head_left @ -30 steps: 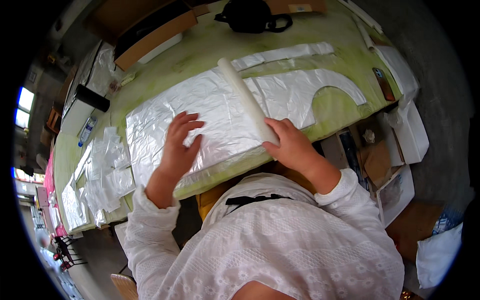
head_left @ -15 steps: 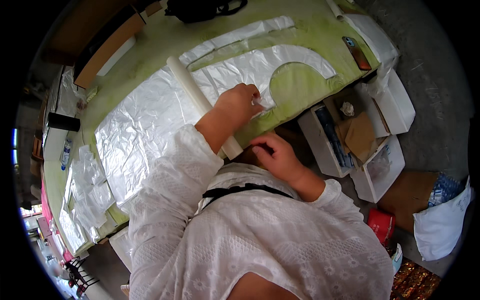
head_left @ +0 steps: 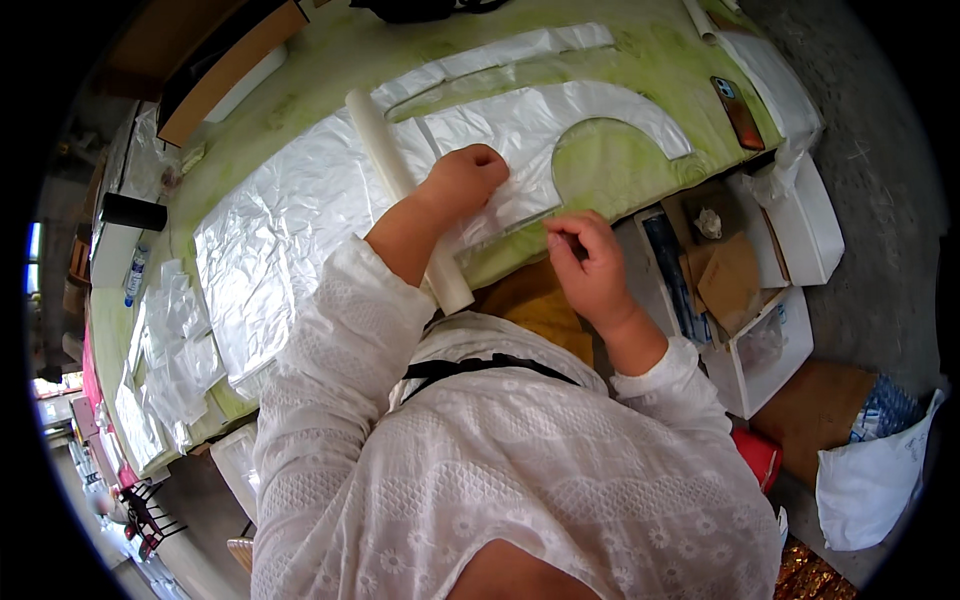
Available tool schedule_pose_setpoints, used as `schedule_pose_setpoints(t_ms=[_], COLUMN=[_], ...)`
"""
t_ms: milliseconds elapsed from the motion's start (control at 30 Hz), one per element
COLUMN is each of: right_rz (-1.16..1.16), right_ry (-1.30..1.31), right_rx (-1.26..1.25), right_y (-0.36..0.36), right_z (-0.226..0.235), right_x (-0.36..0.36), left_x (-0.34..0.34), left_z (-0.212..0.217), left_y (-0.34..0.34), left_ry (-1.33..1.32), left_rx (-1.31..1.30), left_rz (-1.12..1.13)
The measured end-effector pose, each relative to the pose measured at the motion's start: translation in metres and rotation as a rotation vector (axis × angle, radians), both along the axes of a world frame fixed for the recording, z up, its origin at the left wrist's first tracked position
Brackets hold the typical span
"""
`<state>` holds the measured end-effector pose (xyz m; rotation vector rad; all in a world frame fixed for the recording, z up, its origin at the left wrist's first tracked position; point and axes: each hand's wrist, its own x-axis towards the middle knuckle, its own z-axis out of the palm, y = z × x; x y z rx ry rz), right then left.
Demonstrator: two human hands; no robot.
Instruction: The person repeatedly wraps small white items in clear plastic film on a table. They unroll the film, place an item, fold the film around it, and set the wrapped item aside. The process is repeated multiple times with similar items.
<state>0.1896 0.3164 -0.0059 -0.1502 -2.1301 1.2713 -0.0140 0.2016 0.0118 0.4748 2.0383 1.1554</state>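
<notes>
Green worktable [head_left: 640,60] fills the upper half of the frame, w/ shiny silver foil sheet [head_left: 300,220] spread across its centre & left. Foil is crinkled, cut w/ a half-round notch at centre right [head_left: 600,165]; a narrower curved foil strip [head_left: 500,55] lies just above it. White roll [head_left: 405,195] lies diagonally on the foil from upper centre down to the table's near edge.

Our left hand [head_left: 462,180] is curled into a loose fist, knuckles pressing on the foil just right of the roll; forearm crosses over the roll. Our right hand [head_left: 590,265] sits at the table's near edge, centre right, thumb & fingertips pinched narrow; can't tell if sth. is between them.

Upper right: dark phone [head_left: 738,110] on the table. Right of frame, on the floor: open white boxes [head_left: 790,230] w/ cardboard & papers, white bag [head_left: 870,480] lower right. Left edge: more cut foil pieces [head_left: 175,340], black cylinder [head_left: 132,212].
</notes>
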Motion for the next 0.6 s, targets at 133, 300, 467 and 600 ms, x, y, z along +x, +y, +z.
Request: schedule_pose_setpoints(t_ms=[133,300,467,600], right_rz=[-0.093,-0.356,0.112,-0.246], right_ry=[-0.036,-0.011,-0.005,-0.233], right_rx=[0.535,0.775,0.827,0.599], right_y=[0.033,0.063,0.050,0.062], right_z=[0.005,-0.007,-0.013,-0.023], right_x=[-0.059,-0.132,-0.126,-0.141], left_x=[-0.005,0.015,0.003,-0.022], left_z=[-0.008,0.010,0.034,0.032], left_y=[-0.008,-0.009,0.003,-0.018], left_ry=[-0.184,-0.148,0.124,0.072], left_rx=[0.184,0.276,0.357,0.478], left_rz=[0.135,0.237,0.355,0.475])
